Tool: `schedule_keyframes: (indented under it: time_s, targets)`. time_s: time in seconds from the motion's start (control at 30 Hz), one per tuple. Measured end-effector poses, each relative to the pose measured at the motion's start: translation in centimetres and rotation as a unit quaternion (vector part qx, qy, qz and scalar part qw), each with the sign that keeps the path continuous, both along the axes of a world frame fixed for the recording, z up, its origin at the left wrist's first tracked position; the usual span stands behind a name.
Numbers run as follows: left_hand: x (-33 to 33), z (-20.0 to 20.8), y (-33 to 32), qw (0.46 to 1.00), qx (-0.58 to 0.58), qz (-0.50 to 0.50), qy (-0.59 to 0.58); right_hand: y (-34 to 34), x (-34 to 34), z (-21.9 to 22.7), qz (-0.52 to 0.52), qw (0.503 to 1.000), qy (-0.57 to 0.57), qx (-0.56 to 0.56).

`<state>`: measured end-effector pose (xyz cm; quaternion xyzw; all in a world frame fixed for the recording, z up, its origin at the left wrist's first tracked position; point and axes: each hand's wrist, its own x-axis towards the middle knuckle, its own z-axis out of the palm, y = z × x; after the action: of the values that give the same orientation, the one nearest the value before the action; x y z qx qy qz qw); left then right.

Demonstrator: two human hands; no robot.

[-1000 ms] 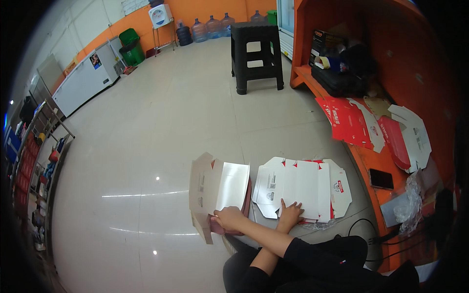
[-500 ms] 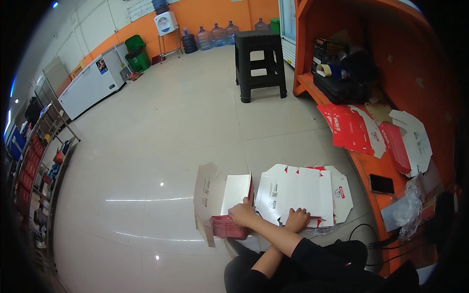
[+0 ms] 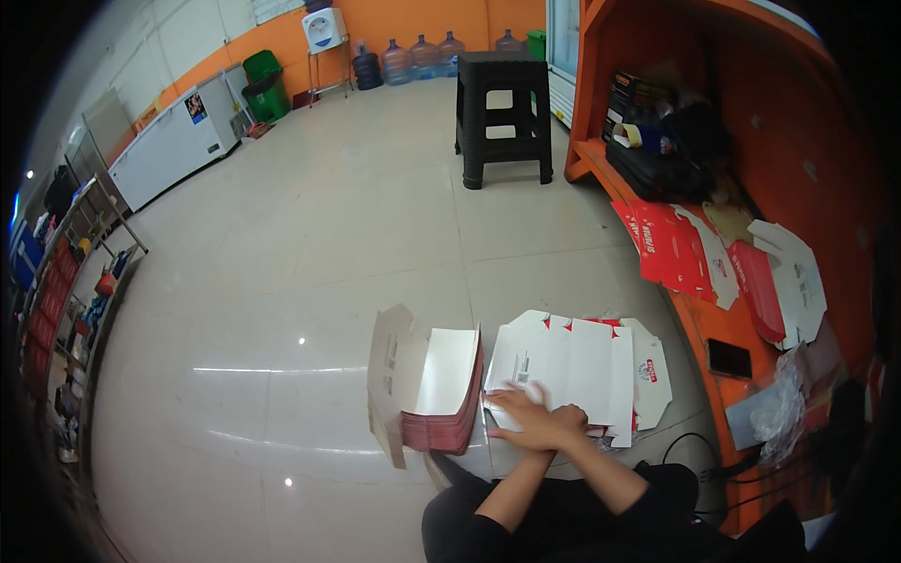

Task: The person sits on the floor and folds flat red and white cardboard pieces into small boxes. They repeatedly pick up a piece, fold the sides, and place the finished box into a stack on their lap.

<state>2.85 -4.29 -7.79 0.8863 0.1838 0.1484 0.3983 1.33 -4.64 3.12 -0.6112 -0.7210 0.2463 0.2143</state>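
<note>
My forearms cross, the right one above the left. My right hand [image 3: 524, 419] is open and slightly blurred, fingers apart at the near left corner of a flat white box blank [image 3: 587, 361]. My left hand [image 3: 571, 415] rests at that blank's near edge, mostly covered by the right hand; its fingers are hidden. More box blanks lie beneath, one showing a white flap [image 3: 652, 375] with a red mark. To the left stands a neat stack of red-edged folded cardboard boxes [image 3: 439, 432], a pale sheet on top. An upright open cardboard flap [image 3: 387, 375] flanks the stack.
On the right, an orange shelf unit [image 3: 690, 324] holds red box blanks [image 3: 671, 244], a phone [image 3: 729, 357] and clear plastic wrap [image 3: 788, 403]. A black stool [image 3: 504, 117] stands ahead. A metal rack [image 3: 113, 281] is at far left, a white chest freezer [image 3: 174, 150] behind.
My right hand has left the stack of folded boxes, moving right to the white blank's left corner, its fingers spreading. My left hand stays near the blank's front edge.
</note>
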Motion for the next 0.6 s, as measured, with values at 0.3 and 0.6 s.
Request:
schedule_keyframes:
  time_s: [0.3, 0.6]
  targets:
    - [-1.4, 5.5, 2.2, 0.985, -0.075, -0.098, 0.12, -13.5, 19.3, 0.0, -0.21, 0.952, 0.037, -0.22]
    - [-2.1, 6.1, 3.3, 0.928, -0.32, -0.113, 0.154, -12.7, 18.9, 2.6, -0.332, 0.903, 0.173, -0.213]
